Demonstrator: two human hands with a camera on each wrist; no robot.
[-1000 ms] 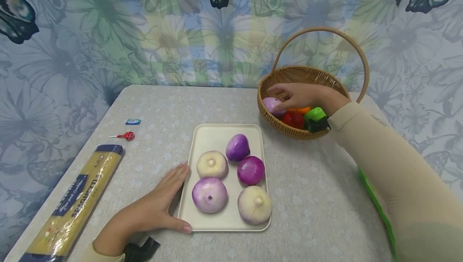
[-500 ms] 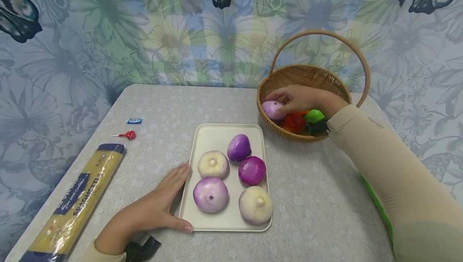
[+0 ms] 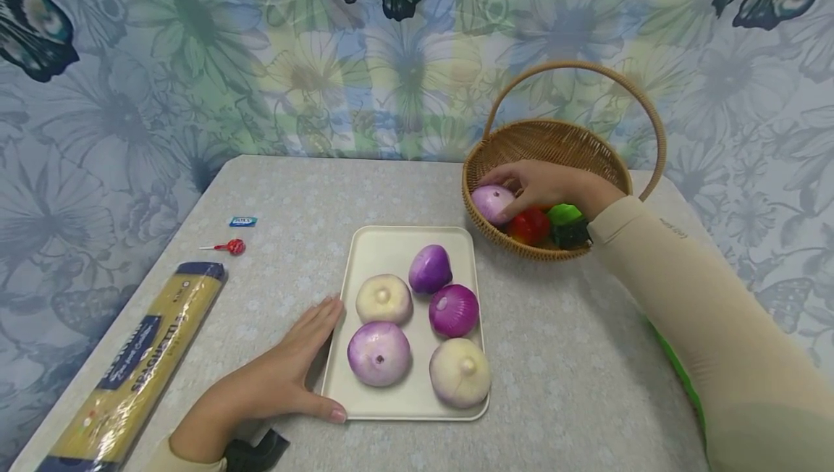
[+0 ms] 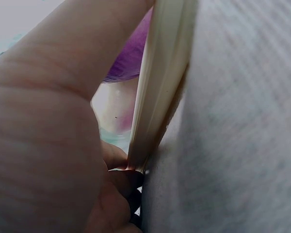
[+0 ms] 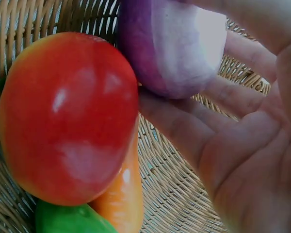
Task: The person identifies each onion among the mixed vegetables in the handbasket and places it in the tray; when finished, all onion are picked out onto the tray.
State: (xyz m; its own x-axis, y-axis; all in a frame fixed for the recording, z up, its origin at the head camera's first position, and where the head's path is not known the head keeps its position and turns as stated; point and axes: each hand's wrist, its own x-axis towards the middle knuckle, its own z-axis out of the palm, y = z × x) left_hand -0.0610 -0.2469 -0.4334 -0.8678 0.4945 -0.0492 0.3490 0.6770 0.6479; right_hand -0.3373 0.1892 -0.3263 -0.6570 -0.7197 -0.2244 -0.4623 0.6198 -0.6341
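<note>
My right hand [image 3: 541, 186] reaches into a wicker basket [image 3: 567, 139] and grips a pale purple onion [image 3: 491, 204] at its left side. In the right wrist view, the fingers [image 5: 184, 116] pass behind and under the onion [image 5: 174, 48], with the thumb over its top. My left hand [image 3: 280, 378] rests at the left edge of a cream tray [image 3: 404, 403], fingers straight along the rim and thumb at the near corner. On the tray sit several onions: a pale purple onion [image 3: 379, 354], two whitish ones and two deep purple ones.
Beside the gripped onion lie a red round fruit [image 5: 68, 116], an orange carrot-like piece [image 5: 126, 194] and a green piece [image 3: 564, 213]. A spaghetti packet [image 3: 140, 363], a red lollipop [image 3: 233, 246] and a small blue wrapped item [image 3: 243, 221] lie left of the tray.
In the basket, my right hand has closed further around the onion, which has shifted slightly toward me and shows more of its side. My left hand stays at the tray edge.
</note>
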